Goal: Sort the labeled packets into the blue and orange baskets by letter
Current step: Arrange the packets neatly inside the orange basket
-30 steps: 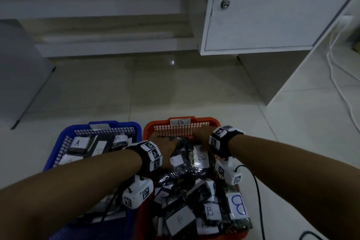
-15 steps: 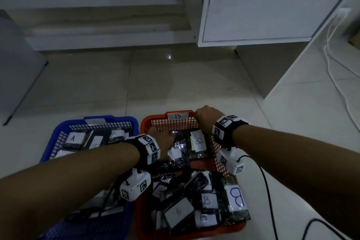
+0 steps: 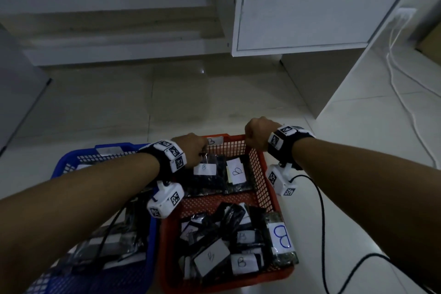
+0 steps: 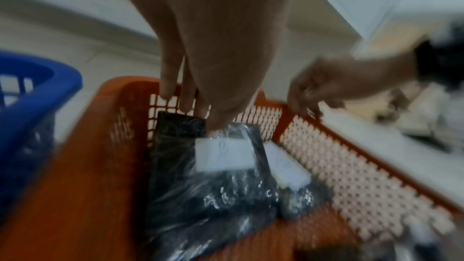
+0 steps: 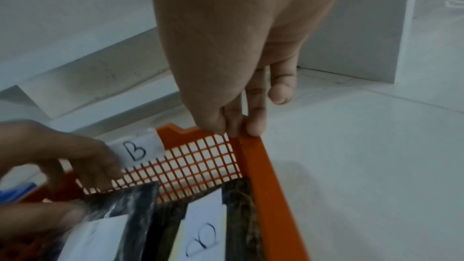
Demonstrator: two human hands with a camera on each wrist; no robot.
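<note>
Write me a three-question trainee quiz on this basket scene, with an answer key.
1. True or false: the right hand pinches the far right corner of the orange basket.
2. Which letter is on the label at the orange basket's far rim? (a) A (b) B (c) C
3. Fill in: the left hand touches the top edge of a dark ____.

Key: 1 true; 2 b; 3 packet.

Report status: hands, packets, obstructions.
Left hand pinches B packet in orange basket. Right hand grips basket's far corner. Nothing in the way.
</note>
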